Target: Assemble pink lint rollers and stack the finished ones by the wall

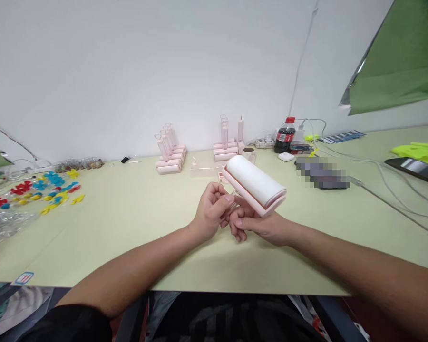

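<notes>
A lint roller, with a white paper roll in a pink cover, is held tilted above the table in front of me. My right hand is closed around it from below, under the cover. My left hand pinches a small clear or pale part close to the cover's left side; the fingers hide most of it, so its kind is unclear. Behind the hands stand pink lint rollers with upright handles, one group to the left and another just beyond the held roller.
A cola bottle, a white mug, cables and a blurred dark object are on the right, with a phone farther out. Colourful plastic pieces and clear bags lie left. A wall runs behind the table.
</notes>
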Demonstrator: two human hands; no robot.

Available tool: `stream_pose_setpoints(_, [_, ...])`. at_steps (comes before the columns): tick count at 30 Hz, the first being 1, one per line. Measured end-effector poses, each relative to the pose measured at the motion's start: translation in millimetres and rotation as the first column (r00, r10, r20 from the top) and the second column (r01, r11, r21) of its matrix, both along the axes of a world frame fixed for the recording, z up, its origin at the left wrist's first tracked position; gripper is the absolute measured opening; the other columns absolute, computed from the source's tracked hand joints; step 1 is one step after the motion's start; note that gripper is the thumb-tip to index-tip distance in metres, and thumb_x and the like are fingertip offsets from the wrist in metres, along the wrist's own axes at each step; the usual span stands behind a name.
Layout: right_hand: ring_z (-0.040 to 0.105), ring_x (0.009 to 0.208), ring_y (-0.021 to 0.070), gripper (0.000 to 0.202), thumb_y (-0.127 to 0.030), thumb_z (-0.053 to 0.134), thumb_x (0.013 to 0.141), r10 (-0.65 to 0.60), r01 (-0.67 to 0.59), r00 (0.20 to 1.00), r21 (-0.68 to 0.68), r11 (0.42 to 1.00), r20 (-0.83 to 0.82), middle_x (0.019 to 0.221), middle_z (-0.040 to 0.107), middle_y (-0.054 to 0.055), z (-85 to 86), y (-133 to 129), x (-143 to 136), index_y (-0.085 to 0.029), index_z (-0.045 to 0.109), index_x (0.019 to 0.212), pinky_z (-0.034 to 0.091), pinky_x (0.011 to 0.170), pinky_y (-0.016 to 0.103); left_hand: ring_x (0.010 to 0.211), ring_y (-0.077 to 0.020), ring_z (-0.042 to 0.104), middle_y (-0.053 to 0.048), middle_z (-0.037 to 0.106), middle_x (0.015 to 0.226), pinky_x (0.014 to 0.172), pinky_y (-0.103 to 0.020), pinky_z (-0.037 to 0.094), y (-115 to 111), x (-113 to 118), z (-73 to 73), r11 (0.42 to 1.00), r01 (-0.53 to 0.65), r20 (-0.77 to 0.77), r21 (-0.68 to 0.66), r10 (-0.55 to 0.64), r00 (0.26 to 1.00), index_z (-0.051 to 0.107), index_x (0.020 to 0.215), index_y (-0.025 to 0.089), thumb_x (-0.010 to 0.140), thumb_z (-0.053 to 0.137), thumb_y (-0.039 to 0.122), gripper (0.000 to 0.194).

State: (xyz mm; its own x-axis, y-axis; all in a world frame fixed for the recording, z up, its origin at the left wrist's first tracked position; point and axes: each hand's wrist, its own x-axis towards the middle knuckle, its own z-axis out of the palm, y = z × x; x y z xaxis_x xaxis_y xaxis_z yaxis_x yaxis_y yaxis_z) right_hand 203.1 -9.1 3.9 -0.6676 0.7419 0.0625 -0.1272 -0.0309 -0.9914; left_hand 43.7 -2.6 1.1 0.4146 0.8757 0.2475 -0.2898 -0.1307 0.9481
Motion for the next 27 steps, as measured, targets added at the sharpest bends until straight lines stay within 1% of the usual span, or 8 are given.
stream_pose_setpoints(3, [0.053, 0.045, 0.0118, 0.036, -0.052, 0.07, 0.079, -0.181, 0.179, 0.983, 0.105, 0.978, 0.01, 0.05, 0.055, -0.003, -11.9, 8, -2, -0.017, 0.059, 0.078, 0.042, 0.044, 0.024, 0.042, -0.012, 0.048, 0.007, 0.052, 0.055, 0.043, -0.022, 0.035, 9, 8, 0.9, 0.991, -0.098, -0.205, 0.089, 0.114, 0.972, 0.034, 0.088, 0.023, 0.095, 0.036, 0.052, 0.03])
stream_pose_setpoints(5, [0.051, 0.041, 0.0111, 0.037, -0.053, 0.068, 0.082, -0.281, 0.286, 0.958, 0.122, 0.951, -0.056, 0.048, 0.051, -0.006, -16.7, 14, -1, -0.018, 0.059, 0.088, 0.042, 0.042, 0.023, 0.062, -0.0162, 0.06, 0.0, 0.059, 0.07, 0.058, -0.027, 0.044, 32, 3, 7.7, 0.913, -0.242, -0.369, 0.327, 0.36, 0.857, 0.04, 0.089, 0.022, 0.098, 0.03, 0.051, 0.032])
stream_pose_setpoints(9, [0.046, 0.038, 0.0088, 0.039, -0.054, 0.068, 0.082, -0.385, 0.402, 0.911, 0.113, 0.909, -0.146, 0.049, 0.047, -0.009, -18.0, 23, 3, -0.019, 0.057, 0.097, 0.044, 0.042, 0.023, 0.093, -0.0281, 0.063, -0.009, 0.066, 0.091, 0.08, -0.038, 0.043, 108, -29, 30.7, 0.658, -0.255, -0.606, 0.709, 0.753, 0.257, 0.047, 0.117, 0.02, 0.096, 0.039, 0.039, 0.029])
stream_pose_setpoints(12, [0.046, 0.039, 0.0074, 0.04, -0.055, 0.07, 0.079, -0.413, 0.435, 0.896, 0.134, 0.891, -0.161, 0.055, 0.05, -0.008, -15.2, 25, 5, -0.019, 0.057, 0.091, 0.044, 0.042, 0.024, 0.102, -0.0346, 0.062, -0.016, 0.068, 0.105, 0.084, -0.042, 0.043, 156, -54, 41.6, 0.702, -0.307, -0.727, 0.643, 0.686, 0.046, 0.046, 0.127, 0.018, 0.096, 0.036, 0.047, 0.043])
stream_pose_setpoints(16, [0.049, 0.041, 0.0079, 0.04, -0.051, 0.077, 0.072, -0.432, 0.451, 0.891, 0.161, 0.878, -0.138, 0.059, 0.053, -0.007, -11.5, 25, 5, -0.02, 0.055, 0.083, 0.041, 0.039, 0.022, 0.105, -0.0359, 0.061, -0.018, 0.069, 0.102, 0.087, -0.042, 0.043, 180, -71, 42.2, 0.769, -0.335, -0.79, 0.544, 0.604, 0.105, 0.06, 0.105, 0.015, 0.09, 0.05, 0.043, 0.033])
stream_pose_setpoints(21, [0.051, 0.042, 0.0089, 0.043, -0.037, 0.086, 0.063, -0.491, 0.506, 0.862, 0.156, 0.848, -0.126, 0.053, 0.053, -0.009, -9.6, 23, 5, -0.021, 0.051, 0.081, 0.039, 0.04, 0.02, 0.077, -0.0217, 0.062, -0.011, 0.067, 0.085, 0.069, -0.032, 0.046, 152, -61, 40.8, 0.81, -0.374, -0.767, 0.452, 0.567, 0.301, 0.058, 0.084, 0.016, 0.088, 0.05, 0.028, 0.015])
stream_pose_setpoints(25, [0.052, 0.042, 0.0094, 0.031, -0.042, 0.074, 0.076, -0.507, 0.538, 0.84, 0.174, 0.825, -0.193, 0.051, 0.054, -0.008, -9.3, 23, 7, -0.02, 0.057, 0.09, 0.04, 0.041, 0.021, 0.046, -0.0082, 0.046, 0.0, 0.059, 0.071, 0.046, -0.022, 0.037, 89, -47, 29.5, 0.904, -0.313, -0.706, 0.291, 0.424, 0.568, 0.049, 0.086, 0.019, 0.094, 0.042, 0.038, 0.021])
stream_pose_setpoints(27, [0.054, 0.042, 0.01, 0.029, -0.043, 0.07, 0.081, -0.486, 0.527, 0.844, 0.181, 0.83, -0.228, 0.053, 0.056, -0.007, -10.0, 22, 9, -0.019, 0.06, 0.094, 0.042, 0.042, 0.022, 0.04, -0.0053, 0.038, 0.004, 0.055, 0.067, 0.04, -0.019, 0.029, 58, -43, 20.8, 0.984, -0.175, -0.431, 0.032, 0.172, 0.886, 0.045, 0.085, 0.02, 0.09, 0.052, 0.045, 0.026])
